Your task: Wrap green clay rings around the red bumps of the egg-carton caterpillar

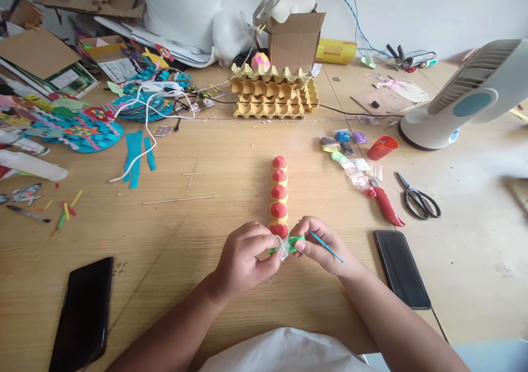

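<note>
A strip of yellow egg-carton cups with red-painted tops (279,193) lies on the wooden table, running away from me. At its near end my left hand (246,256) pinches a small clear bag with green clay (289,245) in it. My right hand (324,244) pinches the green clay from the other side and also holds a thin blue stick (327,247) that points down to the right. Both hands are closed and nearly touch each other.
A stack of egg trays (272,93) and a cardboard box (295,41) stand behind. Small clay bags (346,146), a red cup (382,147), a red knife (386,205), scissors (418,199), a phone (402,268) and a fan (466,100) are right. Another phone (82,314) and paper scraps (86,122) are left.
</note>
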A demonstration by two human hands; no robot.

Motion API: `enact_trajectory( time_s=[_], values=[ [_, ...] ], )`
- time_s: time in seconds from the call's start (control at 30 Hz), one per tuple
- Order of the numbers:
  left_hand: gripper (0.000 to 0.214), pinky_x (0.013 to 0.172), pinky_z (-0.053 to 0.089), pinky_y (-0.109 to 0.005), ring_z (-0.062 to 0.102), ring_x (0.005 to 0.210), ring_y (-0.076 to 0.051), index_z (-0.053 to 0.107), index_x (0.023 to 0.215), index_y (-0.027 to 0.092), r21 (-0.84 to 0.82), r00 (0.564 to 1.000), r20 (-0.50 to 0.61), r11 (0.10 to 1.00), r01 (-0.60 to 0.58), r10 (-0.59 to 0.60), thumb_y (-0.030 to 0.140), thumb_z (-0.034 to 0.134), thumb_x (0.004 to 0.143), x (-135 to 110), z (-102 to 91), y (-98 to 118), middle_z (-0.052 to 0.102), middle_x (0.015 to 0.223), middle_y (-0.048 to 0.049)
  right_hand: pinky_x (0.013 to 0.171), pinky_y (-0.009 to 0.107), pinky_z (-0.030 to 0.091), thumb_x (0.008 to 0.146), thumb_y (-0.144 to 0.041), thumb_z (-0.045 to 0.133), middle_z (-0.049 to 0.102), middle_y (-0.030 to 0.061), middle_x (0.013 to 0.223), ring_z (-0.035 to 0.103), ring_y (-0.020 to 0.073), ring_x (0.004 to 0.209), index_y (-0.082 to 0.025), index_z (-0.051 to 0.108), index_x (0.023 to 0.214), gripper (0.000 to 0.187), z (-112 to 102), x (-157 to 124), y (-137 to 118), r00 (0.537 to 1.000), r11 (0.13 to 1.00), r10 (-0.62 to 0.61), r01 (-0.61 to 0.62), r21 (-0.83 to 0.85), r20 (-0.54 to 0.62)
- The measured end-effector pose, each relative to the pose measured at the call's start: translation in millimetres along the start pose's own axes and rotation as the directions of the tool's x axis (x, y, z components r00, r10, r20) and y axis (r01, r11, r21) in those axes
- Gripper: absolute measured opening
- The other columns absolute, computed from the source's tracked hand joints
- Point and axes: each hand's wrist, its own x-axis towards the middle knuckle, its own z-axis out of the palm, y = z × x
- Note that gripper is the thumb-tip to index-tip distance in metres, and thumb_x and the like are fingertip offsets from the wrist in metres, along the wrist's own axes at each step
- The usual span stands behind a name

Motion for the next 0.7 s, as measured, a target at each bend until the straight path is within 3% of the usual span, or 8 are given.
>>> enact_trajectory(
  time_s=[0.1,0.23,0.33,0.4,0.43,0.53,0.6,0.7],
  values=[
    [0.009,0.063,0.049,-0.025,0.058,0.066,-0.012,0.071,0.09,0.02,-0.106,0.998,0.002,0.992,0.063,-0.063,0.012,0.07,0.087,0,-1.1,0,0.067,0.076,-0.0008,0.068,0.025,0.055,0.094,-0.039,0.076,0.067,0.0005,0.082,0.066,0.0118,0.072,-0.019,0.059,0.092,0.027,-2,0,3,1.0,1.0,-0.008,0.009,0.024,-0.026],
    [0.004,0.066,0.051,-0.025,0.063,0.073,-0.014,0.071,0.088,0.02,-0.286,0.969,-0.015,0.93,0.232,-0.247,0.02,0.07,0.092,-4,-0.4,-5,0.07,0.082,-0.003,0.07,0.027,0.056,0.096,-0.042,0.073,0.068,0.0002,0.082,0.065,0.0125,0.071,-0.02,0.058,0.094,0.027,-6,1,4,0.996,1.0,-0.014,0.015,0.017,-0.086],
    [0.011,0.066,0.052,-0.025,0.065,0.075,-0.014,0.072,0.093,0.02,-0.441,0.877,-0.086,0.808,0.391,-0.472,0.03,0.069,0.096,-9,1.0,-13,0.072,0.086,-0.0045,0.071,0.029,0.057,0.097,-0.045,0.071,0.069,0.001,0.085,0.065,0.0133,0.072,-0.021,0.058,0.095,0.027,-8,2,3,0.986,0.999,-0.037,0.033,-0.031,-0.164],
    [0.019,0.062,0.052,-0.025,0.065,0.072,-0.014,0.072,0.104,0.02,-0.569,0.808,-0.116,0.705,0.424,-0.578,0.038,0.07,0.096,-13,2.2,-18,0.075,0.089,-0.0056,0.072,0.029,0.057,0.096,-0.045,0.072,0.069,0.0012,0.087,0.065,0.0132,0.072,-0.021,0.058,0.095,0.027,-8,3,1,0.979,0.997,-0.056,0.046,-0.055,-0.197],
    [0.025,0.062,0.053,-0.025,0.066,0.074,-0.015,0.071,0.108,0.02,-0.612,0.802,-0.107,0.674,0.413,-0.588,0.041,0.071,0.095,-14,2.8,-19,0.076,0.093,-0.0073,0.072,0.029,0.057,0.096,-0.044,0.072,0.07,0.0012,0.087,0.065,0.0133,0.072,-0.021,0.058,0.095,0.026,-8,4,0,0.976,0.997,-0.061,0.048,-0.065,-0.208],
    [0.034,0.068,0.055,-0.025,0.068,0.082,-0.015,0.067,0.116,0.021,-0.64,0.839,-0.062,0.666,0.382,-0.541,0.04,0.078,0.089,-15,4.9,-14,0.076,0.1,-0.009,0.072,0.029,0.058,0.097,-0.04,0.071,0.072,0.0019,0.088,0.067,0.0138,0.073,-0.022,0.059,0.098,0.022,-3,4,-1,0.963,0.989,-0.102,0.071,-0.131,-0.248],
    [0.06,0.072,0.057,-0.025,0.068,0.094,-0.018,0.06,0.13,0.025,-0.606,0.875,-0.056,0.713,0.354,-0.481,0.034,0.089,0.078,-13,6.7,-7,0.072,0.117,-0.0105,0.075,0.03,0.059,0.098,-0.035,0.07,0.075,0.0049,0.098,0.071,0.0158,0.082,-0.023,0.059,0.1,0.017,1,3,-1,0.947,0.964,-0.189,0.129,-0.231,-0.26],
    [0.083,0.077,0.061,-0.029,0.069,0.104,-0.02,0.044,0.145,0.031,-0.645,0.879,0.009,0.669,0.37,-0.477,0.03,0.091,0.076,-9,10.2,1,0.064,0.133,-0.011,0.084,0.035,0.059,0.098,-0.022,0.068,0.075,0.0097,0.118,0.074,0.0204,0.102,-0.025,0.058,0.103,0.011,5,3,1,0.902,0.836,-0.394,0.271,-0.477,-0.179]
  ],
)
